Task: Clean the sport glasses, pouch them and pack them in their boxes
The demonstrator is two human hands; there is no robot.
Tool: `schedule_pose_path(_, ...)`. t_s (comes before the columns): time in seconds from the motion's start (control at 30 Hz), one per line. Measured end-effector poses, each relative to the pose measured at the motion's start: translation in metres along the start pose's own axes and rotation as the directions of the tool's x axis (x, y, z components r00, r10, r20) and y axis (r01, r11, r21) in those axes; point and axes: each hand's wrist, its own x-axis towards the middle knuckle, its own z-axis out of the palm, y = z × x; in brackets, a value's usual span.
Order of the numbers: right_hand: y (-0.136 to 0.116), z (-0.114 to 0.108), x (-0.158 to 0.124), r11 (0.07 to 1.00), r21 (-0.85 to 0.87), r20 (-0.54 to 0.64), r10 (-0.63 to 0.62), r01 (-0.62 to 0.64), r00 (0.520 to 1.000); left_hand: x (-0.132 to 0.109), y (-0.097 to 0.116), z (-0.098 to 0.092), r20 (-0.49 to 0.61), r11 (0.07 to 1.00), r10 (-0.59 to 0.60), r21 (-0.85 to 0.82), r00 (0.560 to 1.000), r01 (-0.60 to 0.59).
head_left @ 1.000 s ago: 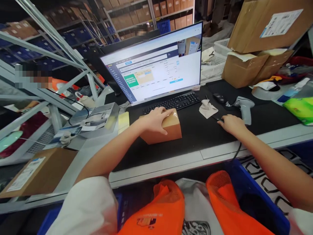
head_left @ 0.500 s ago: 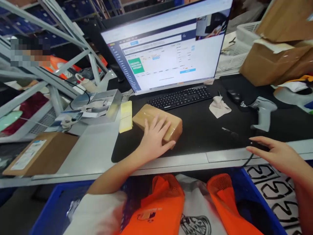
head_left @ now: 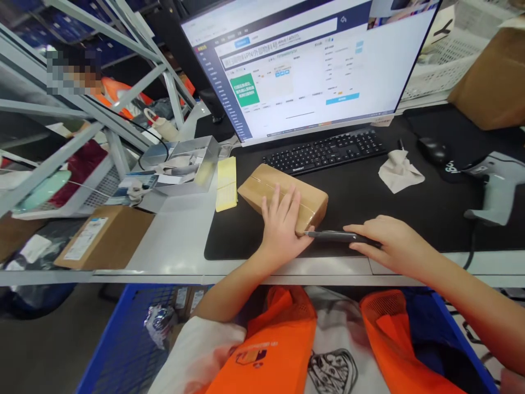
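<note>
**Left hand (head_left: pixel 283 230) steadies a small carton (head_left: pixel 307 198); right hand (head_left: pixel 396 243) holds a slim cutter (head_left: pixel 338 236) at its corner**

The carton lies on the black mat (head_left: pixel 361 200), near the front edge of the tabletop (head_left: pixel 176 230), just before the keyboard (head_left: pixel 326 152). It is turned at an angle, and I suppose this place is chosen because both arms can reach it without stretching.

The left grip is not closed around the carton: the fingers are spread apart over its top, and the thumb lies by the near right corner. Such a wide contact probably keeps the light box from sliding.

The right grip is clamped on the dark handle of the cutter, thumb and fingers together. The tool is almost level and points to the left, perhaps so that the tip can come at the carton from the side. This tip is very close to the left thumb, which seems to me a risk. Whether it touches the cardboard, I cannot tell.

The scanner (head_left: pixel 498 186) and the mouse (head_left: pixel 433 150) are to the right, seemingly within easy reach of the right hand.
</note>
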Motion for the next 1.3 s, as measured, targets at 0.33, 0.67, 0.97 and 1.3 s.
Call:
schedule_pose_path(0.33, 0.003, -0.010, 0.005, 0.999, -0.003, -0.004, 0.045, -0.045, 0.999, -0.002, 0.001, 0.004, -0.094, 1.000, 0.013, -0.008, 0.996, -0.014)
schedule_pose_path(0.67, 0.098, -0.033, -0.011, 0.753, -0.108, -0.332, 0.588, -0.649, 0.738, -0.007, -0.002, 0.007, -0.129, 0.998, 0.022, -0.052, 0.991, -0.029)
schedule_pose_path(0.97, 0.040, -0.027, -0.006, 0.742, 0.278, -0.142, 0.659, -0.609, 0.738, -0.009, -0.043, -0.015, -0.332, 0.948, 0.038, -0.286, 0.942, -0.139)
schedule_pose_path(1.3, -0.003, 0.010, 0.058, 0.575, 0.748, 0.199, 0.283, -0.332, 0.938, -0.083, -0.149, -0.059, -0.255, 0.398, -0.885, -0.849, 0.390, 0.348)
